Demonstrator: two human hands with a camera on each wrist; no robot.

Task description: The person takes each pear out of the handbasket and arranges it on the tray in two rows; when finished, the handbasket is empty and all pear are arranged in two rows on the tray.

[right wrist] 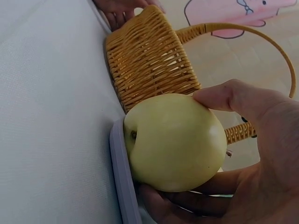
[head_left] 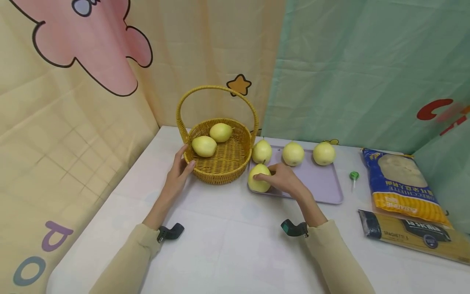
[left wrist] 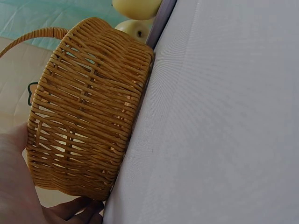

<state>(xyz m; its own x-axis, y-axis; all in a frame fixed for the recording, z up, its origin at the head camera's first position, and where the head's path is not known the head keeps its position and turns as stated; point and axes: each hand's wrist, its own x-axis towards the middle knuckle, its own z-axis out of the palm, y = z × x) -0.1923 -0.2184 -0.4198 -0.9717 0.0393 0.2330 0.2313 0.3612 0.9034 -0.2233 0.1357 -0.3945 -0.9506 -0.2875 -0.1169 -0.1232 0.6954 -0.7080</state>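
My left hand (head_left: 176, 174) holds the left side of a yellow-brown wicker basket (head_left: 220, 178), its thumb near the rim and its fingers around the side. Two yellow pears (head_left: 204, 146) lie inside the basket. In the right wrist view, my right hand (right wrist: 261, 154) grips a pear (right wrist: 175, 142) between thumb and fingers. That pear is at the front left corner of a lilac tray (head_left: 318, 183), its underside close to the tray's rim. Three more pears (head_left: 293, 154) sit along the tray's back edge. Part of my right fingers is hidden behind the gripped pear.
Right of the tray lies a green lollipop (head_left: 354, 176). Beyond it are a blue and yellow pasta bag (head_left: 404, 183) and a spaghetti pack (head_left: 415, 234). The basket's tall handle (head_left: 216, 87) arches upward. Curtains (head_left: 360, 73) hang behind the white table (head_left: 227, 245).
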